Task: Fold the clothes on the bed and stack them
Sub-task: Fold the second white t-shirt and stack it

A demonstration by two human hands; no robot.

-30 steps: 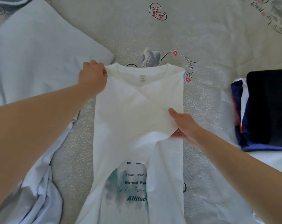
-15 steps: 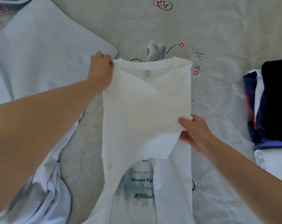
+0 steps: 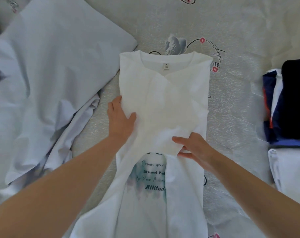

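A white T-shirt [image 3: 164, 103] with a printed chest lies lengthwise on the bed, collar away from me. Both sides are folded inward and the sleeves cross over the middle. My left hand [image 3: 120, 117] holds the shirt's left edge halfway down; its thumb lies on top where the fabric bunches. My right hand [image 3: 195, 148] pinches the lower corner of the folded-over sleeve, thumb above and fingers under it. The printed text shows below both hands.
Loose pale blue garments [image 3: 51, 74] lie spread and rumpled on the left. At the right edge sits a stack of folded clothes [image 3: 293, 100], black on top of navy, with a white folded piece [image 3: 290, 177] nearer me. The flower-patterned bedsheet [image 3: 231, 23] lies underneath.
My left hand has come down from the shirt's left shoulder to the middle of its left edge. My right hand has shifted slightly inward along the folded sleeve.
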